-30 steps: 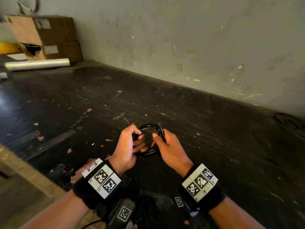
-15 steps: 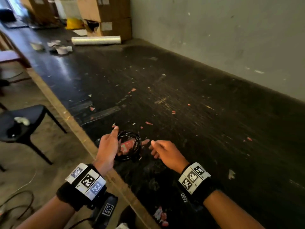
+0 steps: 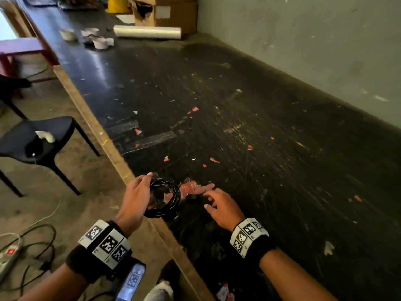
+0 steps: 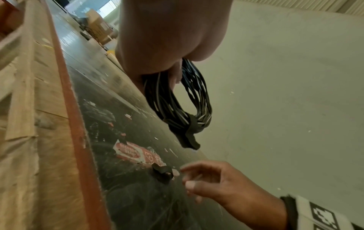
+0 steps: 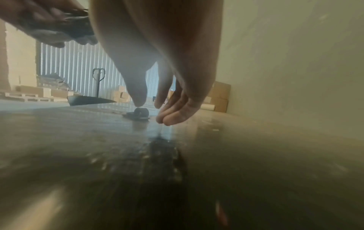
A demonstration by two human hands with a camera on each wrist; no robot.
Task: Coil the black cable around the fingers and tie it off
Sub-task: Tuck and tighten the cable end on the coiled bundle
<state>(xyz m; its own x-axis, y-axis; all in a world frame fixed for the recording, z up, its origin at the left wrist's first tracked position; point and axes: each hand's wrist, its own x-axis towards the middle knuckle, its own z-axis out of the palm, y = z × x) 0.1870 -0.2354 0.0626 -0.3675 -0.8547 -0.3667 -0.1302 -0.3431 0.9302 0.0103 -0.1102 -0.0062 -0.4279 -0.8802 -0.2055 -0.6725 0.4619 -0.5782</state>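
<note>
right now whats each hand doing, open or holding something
Left hand: grips the coiled black cable, held above the table edge.
Right hand: open, holding nothing, fingers spread just above a small black strap on the table.

The left hand (image 3: 135, 196) hangs over the desk's (image 3: 282, 148) near edge, fingers curled round the coil (image 3: 163, 197), thumb on top. The right hand (image 3: 223, 206) hovers low over the desk just beside it, palm down, fingers (image 5: 173, 113) loosely spread and pointing down, holding nothing. Both wrists wear marker bands.
</note>
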